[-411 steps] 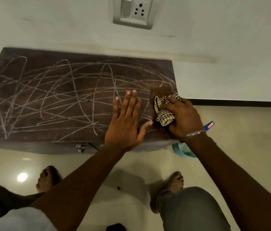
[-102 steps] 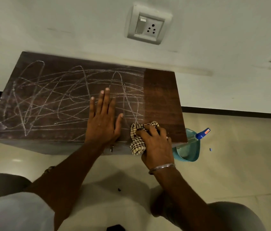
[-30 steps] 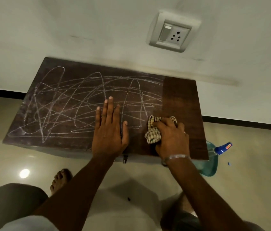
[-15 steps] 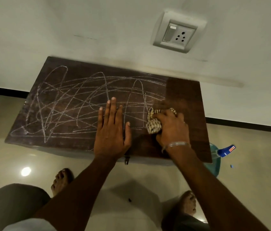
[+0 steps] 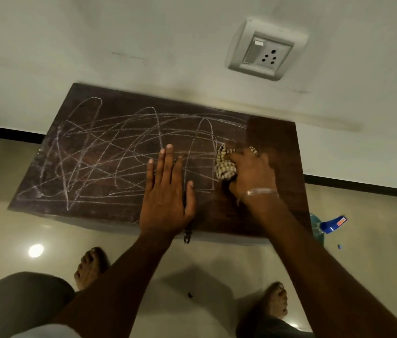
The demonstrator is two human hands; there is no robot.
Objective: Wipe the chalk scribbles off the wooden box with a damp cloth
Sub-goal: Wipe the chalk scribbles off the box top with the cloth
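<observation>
On my feed, the wooden box point(image 5: 276, 140) stands on the tiled floor point(image 5: 375, 242) against a pale wall, its long side towards the camera. The chalk scribbles point(image 5: 119, 152) cover the left and middle of the lid, and a strip at the right end shows bare dark wood.

The right hand point(image 5: 248, 174), a metal bangle point(image 5: 262, 192) at its wrist, is clenched around a bunched checked cloth point(image 5: 224, 167) and presses it on the lid where the chalk meets the bare strip. The left hand point(image 5: 165, 191) lies released, fingers straight and palm flat on the lid, covering some lines just beside the cloth.

A small metal latch point(image 5: 187, 236) hangs at the front edge below the left hand. The right forearm crosses the box's near right corner and hides part of a teal spray bottle point(image 5: 315, 228) on the floor beside the box. I can see its blue nozzle point(image 5: 331, 224), which carries a small orange label too small for me to read.

A white switch-and-socket plate point(image 5: 267, 51) sits on the wall above the box, with no lettering I can make out. Black skirting point(image 5: 363, 189) runs along the foot of the wall. Two bare feet point(image 5: 90, 267) rest on the floor in front, and a ceiling light glints off the tiles point(image 5: 36, 250).
</observation>
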